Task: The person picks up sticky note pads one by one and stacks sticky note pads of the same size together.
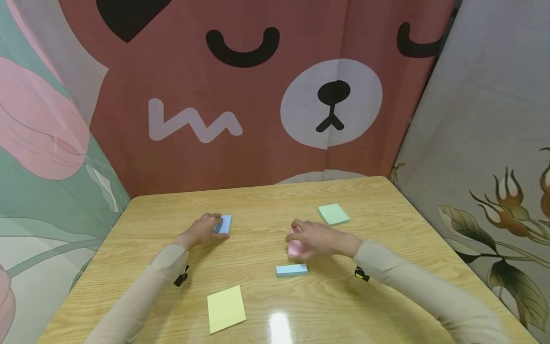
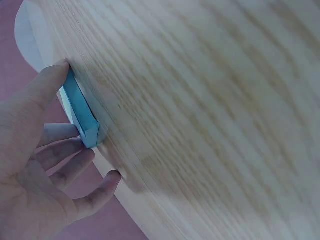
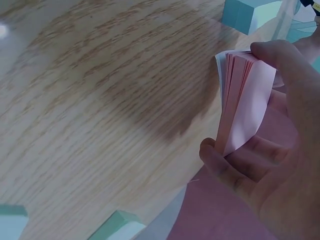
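Note:
Toward the back left of the table, my left hand (image 1: pixel 200 231) pinches a blue sticky note pad (image 1: pixel 224 224). In the left wrist view the thumb is at one end of the pad (image 2: pixel 82 115) and fingertips are at the other; the pad lies at the tabletop. Right of the middle, my right hand (image 1: pixel 321 238) grips a pink sticky note pad (image 1: pixel 295 248) by its edges. The right wrist view shows this pad (image 3: pixel 252 102) tilted up on edge, its sheets slightly fanned, with thumb and fingers at opposite ends.
A green sticky note pad (image 1: pixel 333 214) lies behind my right hand. Just in front of that hand is a narrow light blue pad (image 1: pixel 291 271). Nearer the front left lies a yellow pad (image 1: pixel 226 309). Printed curtains (image 1: pixel 266 162) stand behind and beside the wooden table (image 1: pixel 258 205).

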A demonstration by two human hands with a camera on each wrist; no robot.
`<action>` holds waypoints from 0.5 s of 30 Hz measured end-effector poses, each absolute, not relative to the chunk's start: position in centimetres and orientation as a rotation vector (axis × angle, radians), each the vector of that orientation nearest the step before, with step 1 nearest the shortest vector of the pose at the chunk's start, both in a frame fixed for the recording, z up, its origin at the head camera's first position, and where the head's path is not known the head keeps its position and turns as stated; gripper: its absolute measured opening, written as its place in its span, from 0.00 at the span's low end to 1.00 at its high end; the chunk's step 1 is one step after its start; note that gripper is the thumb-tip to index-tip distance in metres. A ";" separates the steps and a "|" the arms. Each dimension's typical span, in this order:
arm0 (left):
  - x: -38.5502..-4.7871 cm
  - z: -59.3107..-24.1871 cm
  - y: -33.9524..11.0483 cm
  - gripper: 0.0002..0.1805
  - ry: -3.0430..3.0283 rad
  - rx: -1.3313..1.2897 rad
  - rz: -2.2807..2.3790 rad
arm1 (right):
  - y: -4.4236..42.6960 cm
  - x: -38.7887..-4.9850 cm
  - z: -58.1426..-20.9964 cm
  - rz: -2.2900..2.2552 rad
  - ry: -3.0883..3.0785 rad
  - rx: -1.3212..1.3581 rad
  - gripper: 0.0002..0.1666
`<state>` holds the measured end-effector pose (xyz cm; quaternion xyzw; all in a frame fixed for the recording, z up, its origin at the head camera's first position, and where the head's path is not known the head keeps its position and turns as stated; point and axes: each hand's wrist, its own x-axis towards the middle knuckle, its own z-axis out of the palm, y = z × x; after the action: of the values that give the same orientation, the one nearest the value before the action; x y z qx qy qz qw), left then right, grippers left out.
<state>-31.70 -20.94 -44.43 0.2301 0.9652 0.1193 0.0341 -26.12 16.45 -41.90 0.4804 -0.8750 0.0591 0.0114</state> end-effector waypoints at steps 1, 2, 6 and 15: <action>-31.7 -44.5 -21.0 0.35 2.969 0.714 0.362 | 16.3 -26.2 -41.9 0.190 -2.735 1.501 0.26; -31.7 -44.5 -21.0 0.35 2.970 0.716 0.357 | 16.2 -26.2 -42.0 0.195 -2.740 1.504 0.25; -31.8 -44.6 -21.0 0.35 2.973 0.734 0.345 | 15.6 -26.4 -42.2 0.195 -2.760 1.519 0.24; -31.9 -44.7 -21.2 0.34 2.986 0.738 0.358 | 14.8 -26.7 -42.9 0.182 -2.791 1.483 0.24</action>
<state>-31.86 -21.18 -44.72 0.2382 0.9640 0.1157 0.0227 -26.67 14.81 -42.86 0.4685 -0.8815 0.0575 -0.0122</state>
